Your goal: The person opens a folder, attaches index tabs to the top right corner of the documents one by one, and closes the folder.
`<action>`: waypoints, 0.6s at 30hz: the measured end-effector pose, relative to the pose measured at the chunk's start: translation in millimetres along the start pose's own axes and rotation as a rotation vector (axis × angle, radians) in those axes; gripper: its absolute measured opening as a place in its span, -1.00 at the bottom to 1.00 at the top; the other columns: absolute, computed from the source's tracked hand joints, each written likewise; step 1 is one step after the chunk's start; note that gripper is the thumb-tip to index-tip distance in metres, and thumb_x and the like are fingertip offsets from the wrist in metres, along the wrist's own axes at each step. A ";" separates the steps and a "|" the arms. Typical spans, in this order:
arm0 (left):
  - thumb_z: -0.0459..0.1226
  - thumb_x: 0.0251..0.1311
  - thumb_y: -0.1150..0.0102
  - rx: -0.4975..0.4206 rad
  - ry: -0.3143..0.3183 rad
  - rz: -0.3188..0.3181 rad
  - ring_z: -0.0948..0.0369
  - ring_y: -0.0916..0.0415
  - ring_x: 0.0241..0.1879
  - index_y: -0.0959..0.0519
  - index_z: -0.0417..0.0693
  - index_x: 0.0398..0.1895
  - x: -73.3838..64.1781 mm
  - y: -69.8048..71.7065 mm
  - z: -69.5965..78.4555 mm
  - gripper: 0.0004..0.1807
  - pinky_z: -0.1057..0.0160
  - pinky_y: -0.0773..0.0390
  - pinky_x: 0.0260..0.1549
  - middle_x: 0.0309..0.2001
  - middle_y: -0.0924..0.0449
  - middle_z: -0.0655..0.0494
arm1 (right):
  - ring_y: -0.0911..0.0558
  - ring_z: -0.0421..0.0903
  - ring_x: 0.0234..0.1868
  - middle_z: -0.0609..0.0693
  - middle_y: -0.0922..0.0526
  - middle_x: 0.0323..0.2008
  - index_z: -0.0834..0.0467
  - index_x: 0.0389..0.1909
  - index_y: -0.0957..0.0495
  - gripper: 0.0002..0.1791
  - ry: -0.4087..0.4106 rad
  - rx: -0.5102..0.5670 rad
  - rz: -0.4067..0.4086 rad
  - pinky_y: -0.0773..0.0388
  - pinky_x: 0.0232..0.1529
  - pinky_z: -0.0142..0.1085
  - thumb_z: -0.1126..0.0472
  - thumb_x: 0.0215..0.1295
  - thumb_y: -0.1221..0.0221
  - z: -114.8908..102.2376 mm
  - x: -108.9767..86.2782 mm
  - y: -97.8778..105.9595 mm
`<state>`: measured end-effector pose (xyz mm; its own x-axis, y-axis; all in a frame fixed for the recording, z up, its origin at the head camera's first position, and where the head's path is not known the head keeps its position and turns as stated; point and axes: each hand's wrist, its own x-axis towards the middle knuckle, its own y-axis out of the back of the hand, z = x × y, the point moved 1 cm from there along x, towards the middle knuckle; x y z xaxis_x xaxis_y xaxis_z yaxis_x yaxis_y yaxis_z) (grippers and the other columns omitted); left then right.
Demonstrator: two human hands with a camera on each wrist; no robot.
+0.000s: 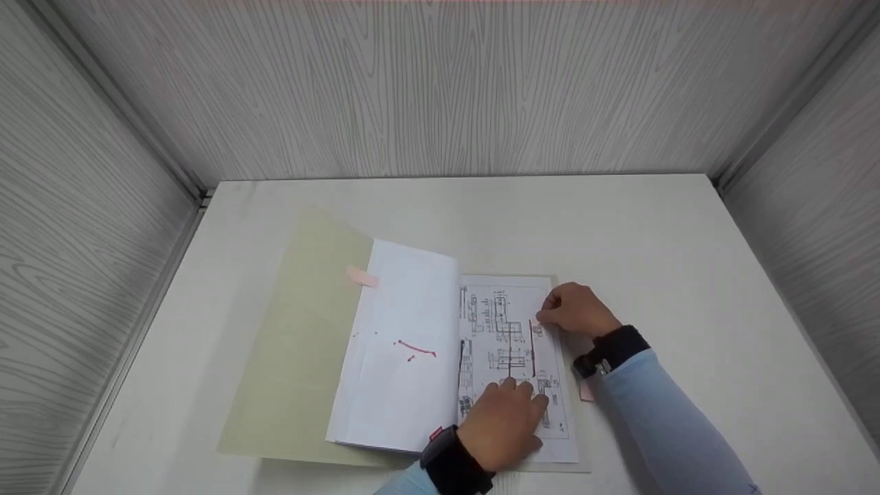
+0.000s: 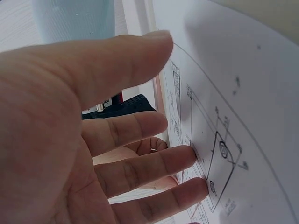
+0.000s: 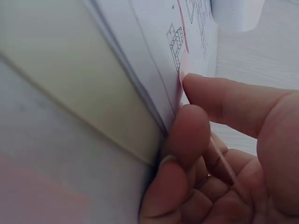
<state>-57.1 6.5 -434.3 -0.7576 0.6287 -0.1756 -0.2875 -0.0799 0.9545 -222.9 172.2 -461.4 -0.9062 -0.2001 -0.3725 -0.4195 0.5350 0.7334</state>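
An open booklet lies on the table, its pale green cover (image 1: 289,371) spread to the left and a white sheet (image 1: 412,309) with red marks folded over. On the right is a page of technical drawings (image 1: 485,385). My left hand (image 1: 502,423) rests on that page's lower part, fingers extended; the left wrist view shows the fingers (image 2: 149,170) against the paper. At the page's right edge, my right hand (image 1: 579,309) pinches a pink sticky tab (image 3: 184,65) between thumb and forefinger. Its other fingers are curled, with a thin pink strip (image 3: 224,161) near the palm.
Another pink tab (image 1: 362,277) sticks out from the left sheet's edge. A pink piece (image 1: 586,391) lies beside the booklet under the right wrist. The white table (image 1: 701,275) is bounded by wood-grain panels (image 1: 440,89) at the back and sides.
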 end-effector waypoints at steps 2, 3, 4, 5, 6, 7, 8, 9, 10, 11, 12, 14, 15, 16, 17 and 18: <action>0.07 0.05 -0.33 0.000 0.000 0.002 0.19 -0.47 -0.17 -0.55 0.11 0.10 -0.2 -0.4 -0.1 -0.46 0.19 -0.49 -0.22 -0.12 -0.57 0.17 | -0.53 -0.01 -0.36 0.07 -0.56 -0.32 0.15 -0.34 -0.59 -0.84 0.004 0.003 0.000 -0.44 -0.38 -0.26 0.13 0.16 -0.28 0.1 0.2 0.1; 0.07 0.05 -0.33 0.002 -0.001 0.005 0.19 -0.47 -0.18 -0.55 0.12 0.10 -0.2 -0.6 -0.2 -0.46 0.19 -0.49 -0.22 -0.12 -0.57 0.17 | -0.53 -0.01 -0.36 0.07 -0.56 -0.32 0.15 -0.34 -0.59 -0.84 0.003 0.005 0.003 -0.44 -0.38 -0.26 0.13 0.16 -0.29 0.1 0.2 0.1; 0.07 0.05 -0.34 0.003 -0.001 0.008 0.19 -0.47 -0.18 -0.55 0.11 0.09 -0.3 -0.8 -0.2 -0.47 0.19 -0.49 -0.23 -0.13 -0.57 0.17 | -0.53 -0.01 -0.36 0.07 -0.56 -0.32 0.15 -0.35 -0.59 -0.83 0.003 0.009 0.003 -0.45 -0.38 -0.26 0.14 0.16 -0.29 0.0 0.1 0.0; 0.06 0.05 -0.34 0.005 0.000 0.011 0.19 -0.47 -0.18 -0.55 0.12 0.09 -0.4 -1.1 -0.3 -0.47 0.19 -0.49 -0.22 -0.13 -0.57 0.17 | -0.53 -0.01 -0.36 0.07 -0.56 -0.33 0.15 -0.35 -0.59 -0.83 0.001 0.013 0.005 -0.45 -0.39 -0.26 0.14 0.15 -0.29 -0.1 0.2 0.0; 0.06 0.05 -0.34 0.007 0.000 0.013 0.19 -0.47 -0.18 -0.55 0.11 0.08 -0.5 -1.4 -0.3 -0.48 0.19 -0.49 -0.22 -0.13 -0.57 0.17 | -0.53 -0.01 -0.36 0.07 -0.56 -0.33 0.16 -0.35 -0.59 -0.83 0.004 0.015 0.005 -0.44 -0.39 -0.26 0.14 0.15 -0.29 -0.1 0.2 0.0; 0.06 0.06 -0.33 0.009 0.001 0.015 0.19 -0.47 -0.18 -0.56 0.11 0.08 -0.6 -1.8 -0.3 -0.48 0.19 -0.49 -0.22 -0.13 -0.57 0.16 | -0.53 -0.01 -0.37 0.08 -0.55 -0.33 0.17 -0.35 -0.59 -0.83 0.008 0.018 0.004 -0.44 -0.40 -0.26 0.14 0.16 -0.29 0.2 0.2 -0.1; 0.06 0.06 -0.33 0.014 0.002 0.016 0.19 -0.46 -0.18 -0.56 0.10 0.08 -0.6 -2.1 -0.3 -0.48 0.19 -0.49 -0.22 -0.13 -0.57 0.16 | -0.52 -0.02 -0.38 0.07 -0.55 -0.33 0.17 -0.35 -0.59 -0.83 0.009 0.021 0.005 -0.44 -0.41 -0.26 0.15 0.16 -0.29 0.6 0.3 -0.3; 0.06 0.06 -0.33 0.017 0.003 0.017 0.19 -0.46 -0.18 -0.56 0.10 0.07 -0.6 -2.4 -0.1 -0.49 0.19 -0.49 -0.21 -0.14 -0.56 0.16 | -0.52 -0.02 -0.39 0.07 -0.55 -0.34 0.17 -0.36 -0.59 -0.83 0.007 0.025 0.006 -0.44 -0.42 -0.27 0.14 0.16 -0.29 0.7 0.3 -0.6; 0.05 0.06 -0.33 0.020 0.004 0.017 0.18 -0.46 -0.18 -0.56 0.09 0.07 -0.5 -2.7 0.0 -0.49 0.19 -0.49 -0.21 -0.14 -0.56 0.15 | -0.52 -0.03 -0.40 0.07 -0.55 -0.35 0.17 -0.36 -0.59 -0.84 0.008 0.029 0.006 -0.43 -0.43 -0.27 0.15 0.16 -0.29 0.9 0.2 -0.7; 0.05 0.07 -0.33 0.023 0.005 0.017 0.18 -0.46 -0.18 -0.56 0.08 0.07 -0.5 -3.1 0.2 -0.49 0.19 -0.49 -0.21 -0.14 -0.56 0.15 | -0.52 -0.03 -0.41 0.07 -0.55 -0.36 0.17 -0.37 -0.59 -0.84 0.008 0.031 0.007 -0.43 -0.44 -0.28 0.15 0.17 -0.29 1.0 0.1 -0.9; 0.05 0.07 -0.33 0.024 0.007 0.015 0.18 -0.45 -0.19 -0.56 0.08 0.07 -0.4 -3.3 0.4 -0.49 0.19 -0.49 -0.21 -0.15 -0.56 0.14 | -0.52 -0.03 -0.41 0.06 -0.55 -0.36 0.18 -0.37 -0.59 -0.84 0.011 0.030 0.008 -0.43 -0.45 -0.28 0.15 0.17 -0.29 1.2 0.1 -1.2; 0.05 0.06 -0.33 0.024 0.010 0.011 0.18 -0.45 -0.18 -0.56 0.08 0.07 0.0 -3.3 0.9 -0.49 0.19 -0.49 -0.20 -0.15 -0.56 0.14 | -0.52 -0.04 -0.42 0.06 -0.54 -0.37 0.17 -0.37 -0.60 -0.85 0.004 0.032 0.012 -0.43 -0.45 -0.28 0.15 0.17 -0.29 1.5 0.0 -1.6; 0.05 0.06 -0.33 0.022 0.011 0.010 0.18 -0.45 -0.18 -0.56 0.08 0.07 0.2 -3.1 1.1 -0.48 0.19 -0.49 -0.20 -0.15 -0.56 0.14 | -0.52 -0.03 -0.42 0.06 -0.54 -0.37 0.17 -0.37 -0.60 -0.85 0.003 0.032 0.014 -0.44 -0.45 -0.28 0.15 0.17 -0.29 1.5 -0.2 -1.8; 0.05 0.06 -0.34 0.020 0.012 0.007 0.18 -0.45 -0.17 -0.56 0.09 0.08 0.3 -2.9 1.2 -0.48 0.19 -0.49 -0.19 -0.14 -0.56 0.15 | -0.52 -0.03 -0.42 0.06 -0.55 -0.37 0.17 -0.37 -0.60 -0.85 0.001 0.033 0.015 -0.44 -0.45 -0.28 0.15 0.16 -0.29 1.7 -0.1 -1.9; 0.05 0.05 -0.34 0.016 0.012 0.005 0.18 -0.45 -0.17 -0.55 0.09 0.08 0.5 -2.6 1.3 -0.48 0.19 -0.49 -0.19 -0.14 -0.56 0.15 | -0.52 -0.03 -0.42 0.06 -0.55 -0.37 0.16 -0.37 -0.60 -0.85 -0.001 0.032 0.017 -0.44 -0.44 -0.28 0.15 0.16 -0.29 1.8 -0.1 -2.0; 0.05 0.05 -0.34 0.013 0.012 0.004 0.18 -0.45 -0.17 -0.55 0.09 0.08 0.6 -2.3 1.4 -0.48 0.19 -0.49 -0.18 -0.13 -0.56 0.15 | -0.52 -0.03 -0.41 0.06 -0.55 -0.37 0.16 -0.37 -0.60 -0.85 -0.003 0.031 0.019 -0.44 -0.44 -0.28 0.15 0.16 -0.29 2.1 0.1 -2.1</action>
<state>-56.1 8.1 -436.3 -0.7657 0.6189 -0.1750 -0.2773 -0.0721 0.9581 -222.0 172.8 -464.1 -0.9137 -0.1875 -0.3605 -0.4006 0.5642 0.7219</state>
